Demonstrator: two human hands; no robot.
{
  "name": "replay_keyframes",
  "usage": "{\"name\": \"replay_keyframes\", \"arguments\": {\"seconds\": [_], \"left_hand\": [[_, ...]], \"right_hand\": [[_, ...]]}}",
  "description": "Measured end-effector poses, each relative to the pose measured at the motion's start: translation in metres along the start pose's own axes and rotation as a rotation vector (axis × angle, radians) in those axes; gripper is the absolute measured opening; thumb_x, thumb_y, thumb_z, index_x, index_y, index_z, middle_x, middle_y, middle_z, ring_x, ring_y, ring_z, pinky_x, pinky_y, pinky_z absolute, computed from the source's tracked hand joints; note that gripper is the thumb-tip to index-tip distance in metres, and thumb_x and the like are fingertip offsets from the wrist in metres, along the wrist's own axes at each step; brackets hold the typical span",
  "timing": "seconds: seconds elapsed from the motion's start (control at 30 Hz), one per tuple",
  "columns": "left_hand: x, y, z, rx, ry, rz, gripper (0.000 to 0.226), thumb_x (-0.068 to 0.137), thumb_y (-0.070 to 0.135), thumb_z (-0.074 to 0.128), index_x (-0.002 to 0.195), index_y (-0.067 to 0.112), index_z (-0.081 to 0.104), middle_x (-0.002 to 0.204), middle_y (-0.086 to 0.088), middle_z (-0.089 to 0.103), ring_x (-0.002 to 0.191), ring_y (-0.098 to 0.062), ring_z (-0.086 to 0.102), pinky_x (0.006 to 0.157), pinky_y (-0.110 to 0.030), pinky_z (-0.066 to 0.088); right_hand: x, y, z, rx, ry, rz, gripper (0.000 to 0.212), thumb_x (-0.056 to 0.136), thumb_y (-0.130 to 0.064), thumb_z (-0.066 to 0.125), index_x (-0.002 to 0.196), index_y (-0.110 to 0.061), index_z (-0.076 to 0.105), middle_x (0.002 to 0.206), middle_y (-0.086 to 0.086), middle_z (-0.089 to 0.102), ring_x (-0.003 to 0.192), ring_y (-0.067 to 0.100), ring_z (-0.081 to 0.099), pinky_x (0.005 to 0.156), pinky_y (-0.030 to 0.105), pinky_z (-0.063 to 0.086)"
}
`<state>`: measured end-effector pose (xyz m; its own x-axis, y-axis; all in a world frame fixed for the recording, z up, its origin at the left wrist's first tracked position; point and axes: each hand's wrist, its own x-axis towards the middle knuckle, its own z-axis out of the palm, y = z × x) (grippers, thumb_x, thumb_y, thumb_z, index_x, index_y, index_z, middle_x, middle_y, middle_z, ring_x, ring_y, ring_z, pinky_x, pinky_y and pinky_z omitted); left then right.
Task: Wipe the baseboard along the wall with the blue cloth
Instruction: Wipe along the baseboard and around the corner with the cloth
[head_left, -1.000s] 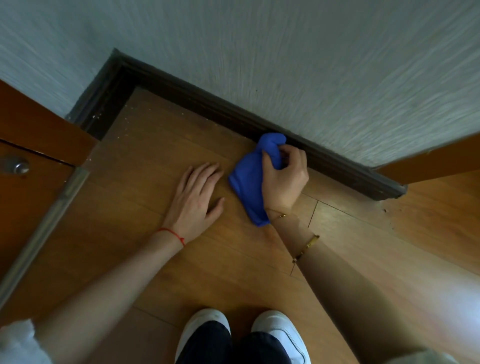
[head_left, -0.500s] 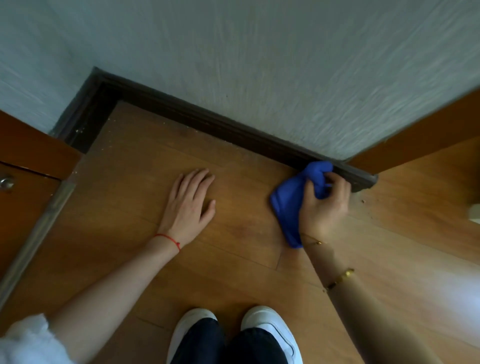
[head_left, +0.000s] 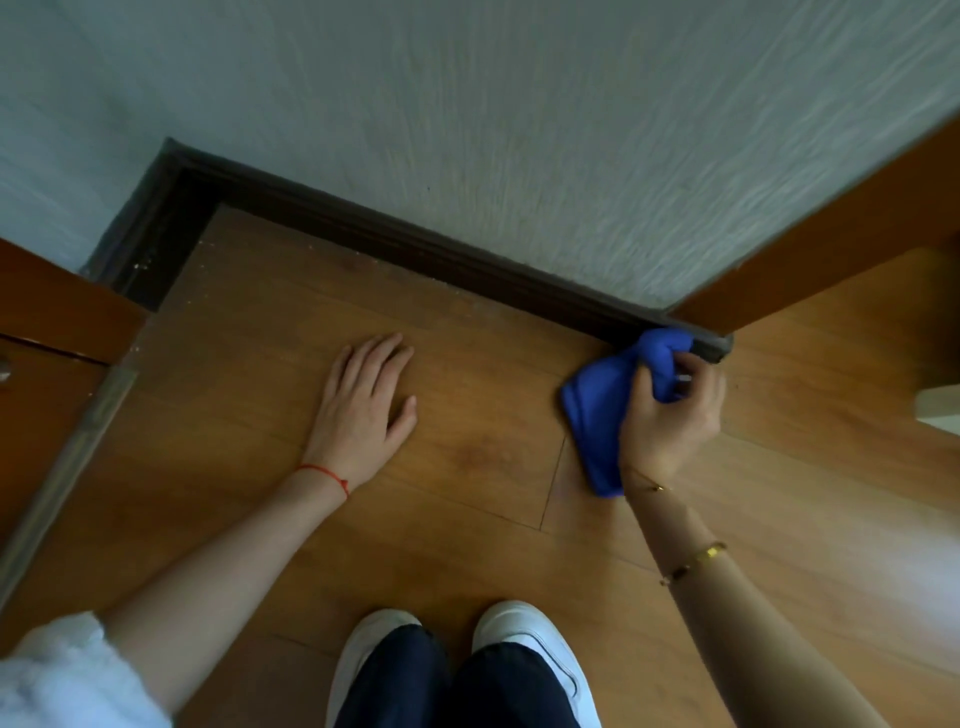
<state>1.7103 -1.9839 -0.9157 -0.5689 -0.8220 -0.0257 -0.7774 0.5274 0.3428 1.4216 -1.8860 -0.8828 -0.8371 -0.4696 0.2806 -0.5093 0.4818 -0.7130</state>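
Right hand (head_left: 667, 415) grips the bunched blue cloth (head_left: 597, 410) against the dark baseboard's (head_left: 415, 244) right end; left hand (head_left: 363, 410), fingers loosely spread, braces on the floor (head_left: 467, 519).

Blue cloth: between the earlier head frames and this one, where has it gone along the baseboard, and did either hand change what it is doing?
The right hand slid the blue cloth rightward along the baseboard, from about its middle to its right end by the door frame. It grips the cloth throughout; nothing was let go. The left hand stayed flat on the floor.
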Motion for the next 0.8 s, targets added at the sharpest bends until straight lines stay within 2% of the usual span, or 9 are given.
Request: {"name": "replay_keyframes", "arguments": {"seconds": [0.1, 0.17, 0.23, 0.37, 0.43, 0.5, 0.6, 0.8], "left_hand": [[0.001, 0.000, -0.001, 0.009, -0.011, -0.002, 0.058, 0.098, 0.041, 0.037, 0.148, 0.011, 0.043, 0.156, -0.009, 0.039, 0.146, -0.027, 0.031, 0.123, -0.051, 0.021], [0.000, 0.001, -0.003, 0.018, -0.016, -0.001, 0.059, 0.098, 0.041, 0.036, 0.148, 0.011, 0.043, 0.155, -0.010, 0.039, 0.145, -0.027, 0.032, 0.122, -0.051, 0.021], [0.000, 0.001, -0.004, 0.023, -0.025, 0.001, 0.059, 0.099, 0.042, 0.036, 0.148, 0.011, 0.042, 0.156, -0.009, 0.038, 0.146, -0.027, 0.031, 0.123, -0.050, 0.021], [0.001, -0.001, -0.005, 0.023, -0.037, 0.004, 0.058, 0.099, 0.041, 0.038, 0.149, 0.012, 0.041, 0.156, -0.008, 0.037, 0.146, -0.026, 0.031, 0.123, -0.050, 0.021], [0.001, 0.000, -0.005, 0.023, -0.035, 0.003, 0.058, 0.099, 0.040, 0.038, 0.148, 0.011, 0.042, 0.155, -0.009, 0.038, 0.145, -0.027, 0.032, 0.122, -0.051, 0.022], [0.000, 0.002, -0.004, 0.019, -0.034, -0.006, 0.058, 0.099, 0.040, 0.038, 0.148, 0.010, 0.042, 0.155, -0.010, 0.038, 0.146, -0.027, 0.031, 0.122, -0.052, 0.023], [0.001, 0.002, -0.005, 0.021, -0.043, -0.007, 0.059, 0.099, 0.041, 0.036, 0.149, 0.011, 0.041, 0.156, -0.009, 0.037, 0.147, -0.026, 0.029, 0.122, -0.050, 0.022], [-0.004, -0.012, -0.011, -0.014, -0.018, -0.054, 0.058, 0.099, 0.042, 0.035, 0.148, 0.011, 0.043, 0.155, -0.011, 0.039, 0.144, -0.027, 0.031, 0.121, -0.052, 0.024]], "right_hand": [[-0.010, -0.032, 0.029, 0.043, -0.129, -0.095, 0.028, 0.079, -0.010, 0.074, 0.104, -0.004, 0.064, 0.103, 0.010, 0.063, 0.095, 0.021, 0.061, 0.083, 0.019, 0.042], [-0.012, -0.042, 0.040, 0.086, -0.171, -0.111, 0.027, 0.079, -0.009, 0.075, 0.103, -0.005, 0.065, 0.102, 0.009, 0.063, 0.094, 0.019, 0.061, 0.083, 0.018, 0.044], [-0.010, -0.037, 0.033, 0.087, -0.150, -0.097, 0.026, 0.081, -0.011, 0.073, 0.105, -0.006, 0.064, 0.103, 0.008, 0.063, 0.093, 0.018, 0.061, 0.082, 0.024, 0.048], [0.003, 0.004, -0.007, 0.061, 0.052, 0.049, 0.024, 0.083, -0.016, 0.068, 0.105, -0.007, 0.063, 0.099, 0.009, 0.062, 0.087, 0.019, 0.059, 0.078, 0.037, 0.051], [0.007, 0.015, -0.018, 0.055, 0.096, 0.091, 0.024, 0.084, -0.018, 0.066, 0.105, -0.007, 0.063, 0.100, 0.008, 0.062, 0.088, 0.022, 0.060, 0.080, 0.042, 0.052], [0.006, 0.011, -0.015, 0.040, 0.057, 0.067, 0.024, 0.084, -0.016, 0.068, 0.106, -0.006, 0.063, 0.101, 0.010, 0.063, 0.090, 0.023, 0.060, 0.082, 0.034, 0.051], [-0.003, -0.013, 0.008, 0.038, -0.062, -0.063, 0.026, 0.083, -0.011, 0.072, 0.106, 0.000, 0.064, 0.101, 0.014, 0.064, 0.091, 0.024, 0.061, 0.082, 0.015, 0.040], [-0.024, -0.067, 0.065, 0.181, -0.207, -0.144, 0.024, 0.079, -0.009, 0.076, 0.100, -0.001, 0.068, 0.097, 0.011, 0.065, 0.088, 0.021, 0.063, 0.081, 0.003, 0.036]]}}
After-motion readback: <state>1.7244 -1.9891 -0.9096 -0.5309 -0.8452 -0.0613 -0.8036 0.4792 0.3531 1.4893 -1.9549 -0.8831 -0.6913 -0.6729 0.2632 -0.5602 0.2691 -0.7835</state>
